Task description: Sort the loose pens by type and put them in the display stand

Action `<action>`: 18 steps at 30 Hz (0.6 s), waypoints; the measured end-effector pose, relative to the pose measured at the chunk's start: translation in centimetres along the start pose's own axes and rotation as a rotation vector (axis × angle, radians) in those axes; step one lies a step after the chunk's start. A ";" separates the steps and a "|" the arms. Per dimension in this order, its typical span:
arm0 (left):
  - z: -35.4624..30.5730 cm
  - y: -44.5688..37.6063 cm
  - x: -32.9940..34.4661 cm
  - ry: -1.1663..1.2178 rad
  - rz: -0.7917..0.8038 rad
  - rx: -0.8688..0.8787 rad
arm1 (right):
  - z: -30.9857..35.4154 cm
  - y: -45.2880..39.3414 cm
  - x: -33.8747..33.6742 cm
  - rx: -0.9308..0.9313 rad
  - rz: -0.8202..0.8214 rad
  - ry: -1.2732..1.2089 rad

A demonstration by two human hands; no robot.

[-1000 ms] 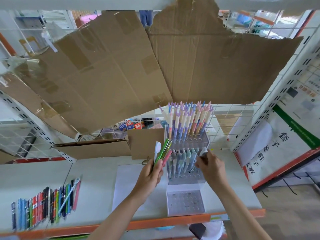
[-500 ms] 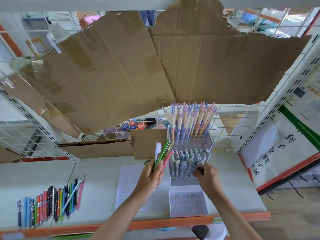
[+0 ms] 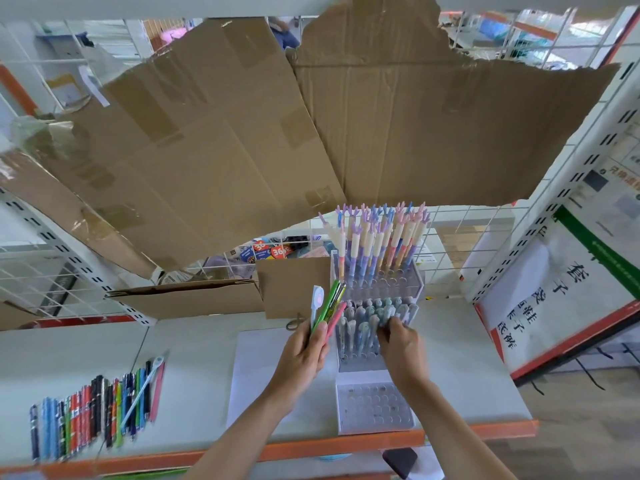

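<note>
Fingers of left hand [image 3: 304, 355] grip pens [image 3: 330, 306]; right hand [image 3: 398, 341] fingers touch display stand [image 3: 375, 341] pens.

Display stand [image 3: 375, 407] stood on shelf [image 3: 194, 344], right of centre; loose pens [image 3: 97, 414] lay far left; cardboard [image 3: 242, 133] behind.

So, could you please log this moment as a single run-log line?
left hand: holds pen bundle | right hand: fingers at middle-tier pens | display stand: front tier empty | loose pens: on shelf
</note>
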State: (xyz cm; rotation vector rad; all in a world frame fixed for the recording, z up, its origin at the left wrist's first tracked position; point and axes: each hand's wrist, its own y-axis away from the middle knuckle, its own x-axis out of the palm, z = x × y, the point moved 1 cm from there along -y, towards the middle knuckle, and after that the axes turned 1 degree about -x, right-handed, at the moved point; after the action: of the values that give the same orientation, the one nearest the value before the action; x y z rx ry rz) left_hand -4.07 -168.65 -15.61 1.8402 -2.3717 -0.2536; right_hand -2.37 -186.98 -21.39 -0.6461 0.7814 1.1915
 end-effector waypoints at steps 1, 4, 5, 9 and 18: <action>0.0 0.0 0.0 0.000 0.000 0.001 | -0.1 0.2 0.1 -0.004 -0.017 -0.014; 0.0 -0.1 0.1 0.005 0.002 0.000 | -0.5 0.5 0.3 -0.030 -0.081 -0.059; 0.0 -0.1 0.2 0.010 0.004 0.000 | -0.6 0.7 0.4 -0.063 -0.107 -0.057; -0.3 -0.2 0.4 0.024 0.020 0.008 | -1.2 1.4 1.4 -0.077 -0.105 -0.068; 0.0 -0.3 0.0 0.082 0.004 -0.022 | -0.9 0.5 0.9 0.076 0.103 -0.042</action>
State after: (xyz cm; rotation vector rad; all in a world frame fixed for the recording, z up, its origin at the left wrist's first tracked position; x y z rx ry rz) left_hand -3.76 -168.69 -15.64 1.8002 -2.3089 -0.1986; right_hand -2.84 -187.13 -22.65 -0.5216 0.8287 1.2584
